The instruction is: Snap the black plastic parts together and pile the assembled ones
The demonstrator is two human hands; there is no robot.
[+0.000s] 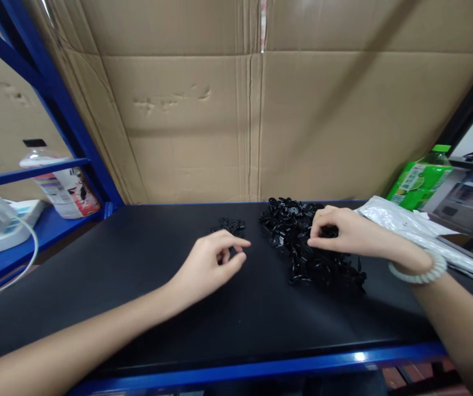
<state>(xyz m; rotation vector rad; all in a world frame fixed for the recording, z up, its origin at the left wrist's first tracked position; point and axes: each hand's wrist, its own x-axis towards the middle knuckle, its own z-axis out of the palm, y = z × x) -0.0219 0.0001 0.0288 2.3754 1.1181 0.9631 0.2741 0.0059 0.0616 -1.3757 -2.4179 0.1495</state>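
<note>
My left hand point(213, 258) hovers over the black tabletop point(137, 258), thumb and index finger stretched out and apart with nothing visible between them. Its other fingers curl inward. Just behind it lies a small heap of little black parts point(230, 224), partly covered by the hand. My right hand point(339, 231), with a pale beaded bracelet on the wrist, is over the larger pile of black plastic parts point(294, 225), some of them round and disc-like. Its thumb and index finger close together in a pinch. Whether a part sits between those fingertips cannot be made out against the black pile.
Cardboard point(187, 126) walls off the back. A blue metal frame point(50, 104) rises at left, with a bottle point(69, 187) and a white power strip point(9, 231) on its shelf. At right are a silvery plastic bag point(393, 214) and a green-labelled bottle point(420, 179).
</note>
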